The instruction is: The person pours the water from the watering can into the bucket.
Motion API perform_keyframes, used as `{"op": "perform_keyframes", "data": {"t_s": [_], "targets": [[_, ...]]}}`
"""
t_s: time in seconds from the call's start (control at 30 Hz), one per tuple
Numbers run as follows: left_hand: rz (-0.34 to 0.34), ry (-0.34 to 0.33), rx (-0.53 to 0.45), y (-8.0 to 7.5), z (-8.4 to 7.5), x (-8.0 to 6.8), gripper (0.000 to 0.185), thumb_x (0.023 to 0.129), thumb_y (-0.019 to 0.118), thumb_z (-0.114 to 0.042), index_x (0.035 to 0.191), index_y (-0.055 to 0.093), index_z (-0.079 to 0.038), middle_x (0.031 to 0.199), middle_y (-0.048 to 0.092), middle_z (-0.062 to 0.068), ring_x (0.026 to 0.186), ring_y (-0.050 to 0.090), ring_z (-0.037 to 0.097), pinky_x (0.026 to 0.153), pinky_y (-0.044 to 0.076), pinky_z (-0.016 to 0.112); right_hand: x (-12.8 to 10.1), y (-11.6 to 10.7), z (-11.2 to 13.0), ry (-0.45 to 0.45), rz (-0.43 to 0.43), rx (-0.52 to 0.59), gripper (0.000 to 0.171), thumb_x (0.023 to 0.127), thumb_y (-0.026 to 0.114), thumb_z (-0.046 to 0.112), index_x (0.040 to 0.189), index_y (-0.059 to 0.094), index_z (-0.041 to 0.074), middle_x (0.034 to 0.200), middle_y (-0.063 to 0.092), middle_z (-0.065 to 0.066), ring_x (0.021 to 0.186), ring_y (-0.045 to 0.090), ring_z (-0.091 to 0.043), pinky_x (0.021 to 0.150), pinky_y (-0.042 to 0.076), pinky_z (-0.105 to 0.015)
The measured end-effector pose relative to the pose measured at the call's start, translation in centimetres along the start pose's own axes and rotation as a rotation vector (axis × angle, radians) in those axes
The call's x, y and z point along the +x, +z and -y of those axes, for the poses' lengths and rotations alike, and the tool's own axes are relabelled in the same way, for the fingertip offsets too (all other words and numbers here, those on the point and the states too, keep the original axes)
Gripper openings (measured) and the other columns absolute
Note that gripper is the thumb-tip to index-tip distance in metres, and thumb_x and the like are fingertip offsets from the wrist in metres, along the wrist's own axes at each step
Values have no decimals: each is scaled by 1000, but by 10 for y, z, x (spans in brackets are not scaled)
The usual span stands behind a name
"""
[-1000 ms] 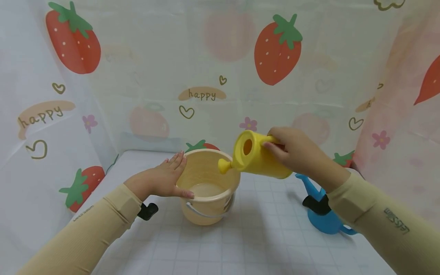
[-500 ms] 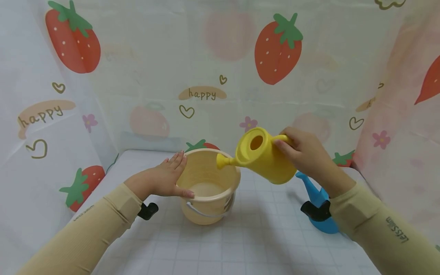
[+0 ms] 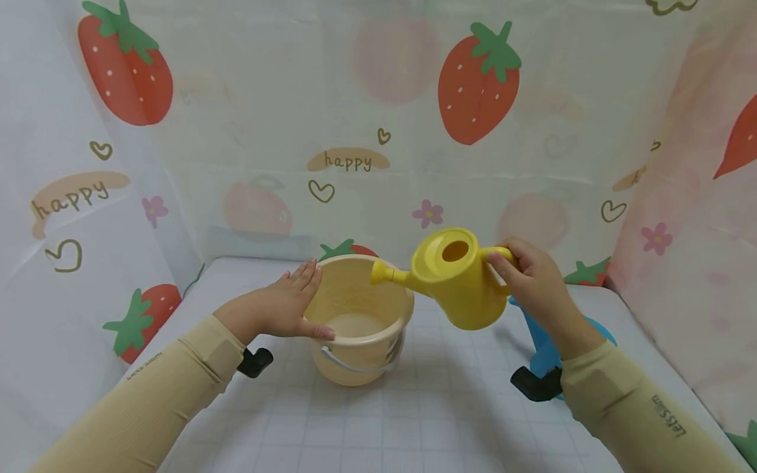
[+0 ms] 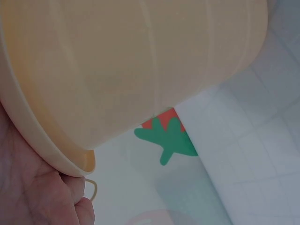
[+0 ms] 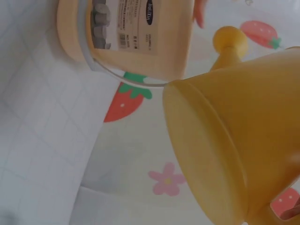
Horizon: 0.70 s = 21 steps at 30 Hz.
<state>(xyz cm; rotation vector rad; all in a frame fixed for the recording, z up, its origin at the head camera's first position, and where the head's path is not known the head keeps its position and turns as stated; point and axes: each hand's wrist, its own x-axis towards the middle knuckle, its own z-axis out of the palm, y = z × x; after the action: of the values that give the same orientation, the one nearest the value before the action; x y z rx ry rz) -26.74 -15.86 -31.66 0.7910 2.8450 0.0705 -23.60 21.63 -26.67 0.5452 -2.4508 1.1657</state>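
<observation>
A cream bucket with a pale handle stands on the table. My left hand rests on its rim at the left, fingers fairly straight and thumb along the near edge. My right hand grips the handle of a yellow watering can, held up in the air to the right of the bucket. The can leans only slightly toward the bucket. Its spout head is over the bucket's right part. No stream of water shows. In the right wrist view, the underside and side of the yellow can fill the right half.
A blue watering can stands on the table at the right, partly hidden behind my right hand and wrist. The white gridded tabletop meets a hanging strawberry-print cloth at the back and sides. Black camera mounts sit at both wrists.
My right hand has tipped the yellow watering can back from a steep tilt to nearly upright, moving right and slightly down. The left hand and the bucket have stayed in place.
</observation>
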Motion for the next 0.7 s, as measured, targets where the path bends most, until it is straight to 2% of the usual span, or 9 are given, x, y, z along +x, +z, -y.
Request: {"op": "perform_keyframes", "data": {"t_s": [0.13, 0.33, 0.5, 0.7], "targets": [[2, 1, 1, 0, -1, 0, 125, 66, 40, -84, 144, 2, 6, 150, -7, 22, 138, -3, 35, 109, 9, 51, -6, 3, -10, 57, -32, 108, 31, 95, 49, 29, 93, 57, -1, 75, 44, -6, 77, 44, -18, 62, 43, -22], [0, 3, 5, -2, -1, 0, 125, 66, 40, -84, 144, 2, 6, 150, -7, 23, 138, -3, 35, 109, 10, 51, -15, 8, -20, 98, -72, 316, 33, 96, 48, 27, 94, 53, -5, 73, 43, -5, 74, 43, -19, 62, 40, -27], [-2, 5, 5, -2, -2, -1, 125, 66, 40, -84, 144, 2, 6, 150, -8, 23, 138, -3, 35, 109, 10, 51, -22, 11, -22, 145, -80, 440, 29, 95, 49, 29, 91, 53, 1, 76, 42, -5, 78, 42, -20, 68, 41, -26], [0, 4, 4, -2, -1, -1, 124, 67, 41, -83, 144, 2, 6, 150, -8, 23, 138, -3, 35, 109, 9, 52, -27, 13, -25, 128, -112, 625, 18, 96, 49, 21, 87, 58, 7, 75, 43, -3, 75, 41, -18, 66, 40, -23]]}}
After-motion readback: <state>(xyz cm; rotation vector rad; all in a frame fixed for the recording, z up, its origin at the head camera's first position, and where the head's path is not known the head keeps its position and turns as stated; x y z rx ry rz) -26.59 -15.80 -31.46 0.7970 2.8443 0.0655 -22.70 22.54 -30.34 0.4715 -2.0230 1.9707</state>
